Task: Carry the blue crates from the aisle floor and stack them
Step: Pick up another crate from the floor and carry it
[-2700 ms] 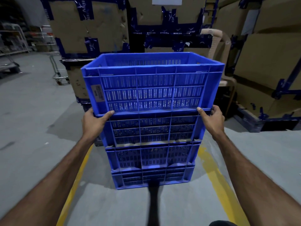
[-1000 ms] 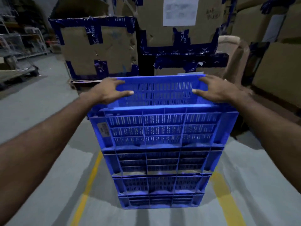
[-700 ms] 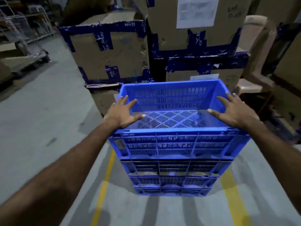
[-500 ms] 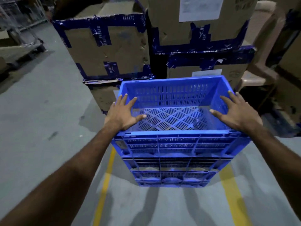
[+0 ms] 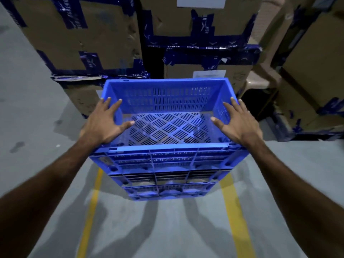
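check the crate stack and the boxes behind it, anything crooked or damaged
The blue crate stack looks squarely nested, and the top crate sits level under the flat left hand and right hand. The odd spot is the cardboard box behind on the left: its bottom edge is torn and crumpled, with blue tape peeling.

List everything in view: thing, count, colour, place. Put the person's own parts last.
top crate: one, blue, empty, uppermost on the stack.
lower crates: at least three, blue, nested under the top crate on the floor.
cardboard boxes: several, brown with dark blue tape, stacked behind the crates.
paper labels: two, white, on the boxes behind.
plastic chair: one, beige, right of the boxes, partly hidden.
floor lines: two, yellow, on the grey floor either side of the stack.
left hand: fingers spread, on the top crate's left rim.
right hand: fingers spread, on its right rim.
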Demonstrator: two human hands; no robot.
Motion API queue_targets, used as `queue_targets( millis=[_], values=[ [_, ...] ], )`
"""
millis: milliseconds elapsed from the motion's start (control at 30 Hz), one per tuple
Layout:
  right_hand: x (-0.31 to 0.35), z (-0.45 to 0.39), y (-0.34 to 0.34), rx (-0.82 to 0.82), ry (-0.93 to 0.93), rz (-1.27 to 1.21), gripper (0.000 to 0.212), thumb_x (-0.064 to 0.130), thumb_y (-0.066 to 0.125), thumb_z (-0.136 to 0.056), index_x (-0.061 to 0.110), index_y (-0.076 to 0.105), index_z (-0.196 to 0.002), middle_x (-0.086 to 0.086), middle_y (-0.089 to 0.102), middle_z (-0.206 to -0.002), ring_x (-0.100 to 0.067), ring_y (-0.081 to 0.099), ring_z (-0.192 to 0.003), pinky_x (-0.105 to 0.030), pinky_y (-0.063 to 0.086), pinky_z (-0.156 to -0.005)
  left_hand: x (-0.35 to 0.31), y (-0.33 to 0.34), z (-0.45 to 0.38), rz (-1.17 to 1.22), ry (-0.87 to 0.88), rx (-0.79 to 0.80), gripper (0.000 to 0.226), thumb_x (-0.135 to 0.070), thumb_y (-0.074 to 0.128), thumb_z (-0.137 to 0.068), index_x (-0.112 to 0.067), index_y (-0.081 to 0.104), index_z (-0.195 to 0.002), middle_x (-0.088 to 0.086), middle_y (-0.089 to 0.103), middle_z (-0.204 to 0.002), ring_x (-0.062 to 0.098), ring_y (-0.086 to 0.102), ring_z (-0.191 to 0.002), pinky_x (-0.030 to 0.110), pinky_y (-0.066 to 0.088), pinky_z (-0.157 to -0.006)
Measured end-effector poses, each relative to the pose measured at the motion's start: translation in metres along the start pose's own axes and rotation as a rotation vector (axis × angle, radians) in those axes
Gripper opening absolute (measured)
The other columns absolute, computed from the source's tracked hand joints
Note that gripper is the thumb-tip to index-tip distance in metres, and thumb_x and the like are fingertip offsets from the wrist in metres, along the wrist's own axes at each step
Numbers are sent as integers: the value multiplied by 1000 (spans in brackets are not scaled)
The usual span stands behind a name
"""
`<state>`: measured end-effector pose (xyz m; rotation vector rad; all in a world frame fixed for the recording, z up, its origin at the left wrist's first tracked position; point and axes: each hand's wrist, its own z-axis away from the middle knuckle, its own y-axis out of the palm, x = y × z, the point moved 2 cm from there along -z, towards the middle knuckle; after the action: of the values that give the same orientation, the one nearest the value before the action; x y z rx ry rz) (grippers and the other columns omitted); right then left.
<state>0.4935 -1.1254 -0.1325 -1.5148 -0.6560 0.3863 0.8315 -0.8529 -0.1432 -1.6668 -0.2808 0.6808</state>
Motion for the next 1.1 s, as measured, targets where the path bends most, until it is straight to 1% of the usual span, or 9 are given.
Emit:
queue_targets(
  millis=[200, 333, 467, 567, 700, 833, 967, 1033, 1100],
  values=[
    [1, -2, 1, -5, -11, 5, 98, 88, 32, -88, 22, 33, -160, 0, 16, -172, -22, 7, -160, -52, 24, -124, 0, 1, -3, -59, 5, 32, 103, -87, 44, -85, -29, 18, -166, 11, 14, -174, 31, 3, -161, 59, 19, -127],
    [-1, -2, 1, -3, -12, 24, 98, 88, 30, -88, 22, 34, -160, -1, 18, -172, -24, 8, -159, -54, 25, -123, 1, 1, -3, -125, 11, 46, 106, -90, 38, -83, -29, 16, -167, 10, 15, -173, 31, 1, -161, 58, 16, -127],
    [-1, -4, 3, 13, -6, 41, 99, 90, 25, -86, 23, 36, -159, 0, 19, -172, -25, 9, -159, -56, 25, -123, 2, 2, -2, -67, -17, 33, 105, -90, 39, -83, -31, 17, -167, 9, 18, -173, 28, 2, -161, 57, 16, -128],
    [-2, -6, 2, 14, -3, 15, 97, 88, 26, -86, 22, 39, -157, -1, 21, -171, -25, 9, -159, -54, 26, -123, 3, 2, -4, -46, -27, 35, 109, -97, 33, -80, -33, 14, -167, 9, 17, -173, 26, 0, -161, 57, 16, -128],
    [-2, -6, 3, 13, 0, 16, 93, 85, 28, -87, 24, 40, -156, 0, 19, -172, -25, 8, -159, -54, 27, -122, 1, -1, -1, 3, -42, 30, 109, -96, 30, -79, -33, 13, -167, 7, 15, -174, 24, -3, -161, 55, 16, -129],
    [-1, -4, -3, 77, 6, 43, 92, 82, 26, -89, 23, 37, -158, -2, 15, -173, -28, 4, -159, -56, 19, -124, 0, -6, 2, 24, -42, 65, 111, -97, 29, -79, -30, 15, -167, 8, 14, -174, 24, -3, -161, 55, 13, -129],
    [10, 2, -11, 106, 21, 70, 95, 79, 15, -90, 16, 37, -159, -10, 19, -171, -35, 10, -158, -54, 8, -127, 1, -16, -3, 31, -52, 188, 116, -98, 26, -77, -29, 6, -168, 10, 1, -175, 29, -4, -161, 58, 10, -129],
    [30, 7, -12, 121, 20, 47, 95, 77, 12, -92, 15, 39, -158, -13, 21, -170, -36, 13, -157, -52, 5, -128, -3, -23, -18, -67, 18, 207, 111, -93, 26, -84, -25, 2, -168, 16, 0, -174, 35, 2, -161, 57, 8, -128],
    [64, 12, -7, 160, -42, 16, 90, 77, 14, -95, 19, 36, -160, -12, 19, -171, -32, 10, -159, -49, 2, -129, -8, -28, -48, -158, 115, 200, 102, -84, 27, -93, -20, 2, -168, 22, 2, -173, 39, 6, -160, 58, 10, -128]
  ],
)
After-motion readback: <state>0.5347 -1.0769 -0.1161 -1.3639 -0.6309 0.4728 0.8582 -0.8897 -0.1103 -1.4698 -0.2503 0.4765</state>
